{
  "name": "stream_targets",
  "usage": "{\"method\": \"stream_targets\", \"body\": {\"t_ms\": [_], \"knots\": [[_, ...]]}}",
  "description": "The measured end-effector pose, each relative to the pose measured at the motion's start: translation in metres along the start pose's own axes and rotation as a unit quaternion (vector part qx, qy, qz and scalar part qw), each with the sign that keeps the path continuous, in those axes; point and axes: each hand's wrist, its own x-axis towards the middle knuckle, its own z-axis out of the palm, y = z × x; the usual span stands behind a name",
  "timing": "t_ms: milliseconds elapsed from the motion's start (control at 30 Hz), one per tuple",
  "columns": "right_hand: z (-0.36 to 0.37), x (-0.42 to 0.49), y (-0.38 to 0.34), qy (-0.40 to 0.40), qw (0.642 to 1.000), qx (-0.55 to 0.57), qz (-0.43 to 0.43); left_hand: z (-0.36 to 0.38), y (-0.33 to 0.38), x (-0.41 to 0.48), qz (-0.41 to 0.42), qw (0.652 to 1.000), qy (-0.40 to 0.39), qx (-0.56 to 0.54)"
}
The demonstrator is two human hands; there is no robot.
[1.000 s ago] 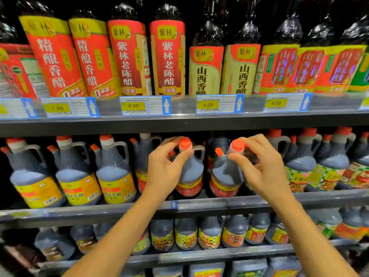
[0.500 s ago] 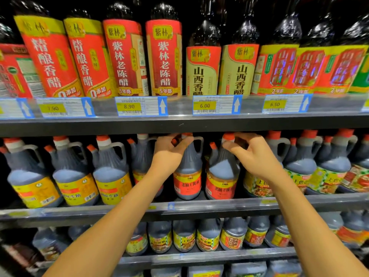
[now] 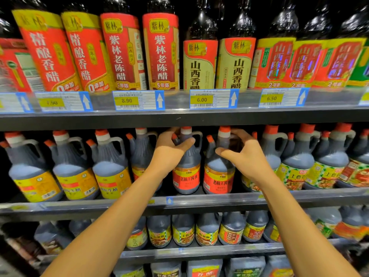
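The left hand [image 3: 169, 154] grasps the left bottle [image 3: 186, 176] by its neck, the right hand [image 3: 247, 156] curls round the right bottle [image 3: 217, 178] at its neck; both stand upright on the shelf [image 3: 199, 201].

Two hands [image 3: 169, 156] [image 3: 248, 158], two red-label jugs [image 3: 186, 177] [image 3: 217, 181], three shelf edges [image 3: 279, 116] [image 3: 319, 196] [image 3: 219, 251]

Bright store light on my feed: glare on top bottles [image 3: 201, 27], dark behind the jugs [image 3: 186, 176], left hand [image 3: 169, 154] and right hand [image 3: 246, 158] sharp, edges blurred.
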Motion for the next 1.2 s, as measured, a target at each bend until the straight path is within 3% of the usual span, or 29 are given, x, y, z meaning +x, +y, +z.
{"method": "stream_targets", "body": {"t_ms": [233, 400, 833, 1033, 1200], "knots": [[0.008, -0.024, 0.022, -0.016, 0.999, 0.014, 0.042, 0.009, -0.026, -0.036, -0.077, 0.997, 0.007, -0.026], [0.02, -0.044, 0.035, -0.011, 0.995, 0.011, 0.103, 0.01, -0.041, -0.059, -0.096, 0.995, -0.023, -0.006], [0.027, -0.057, 0.038, 0.003, 0.991, -0.013, 0.136, 0.007, -0.046, -0.064, -0.1, 0.992, -0.034, 0.067], [0.023, -0.072, 0.022, -0.006, 0.983, -0.135, 0.125, -0.007, -0.043, -0.073, -0.113, 0.986, -0.089, 0.083], [0.024, -0.106, 0.003, -0.006, 0.952, -0.289, 0.106, -0.035, -0.039, -0.094, -0.052, 0.979, -0.126, 0.152]]}}
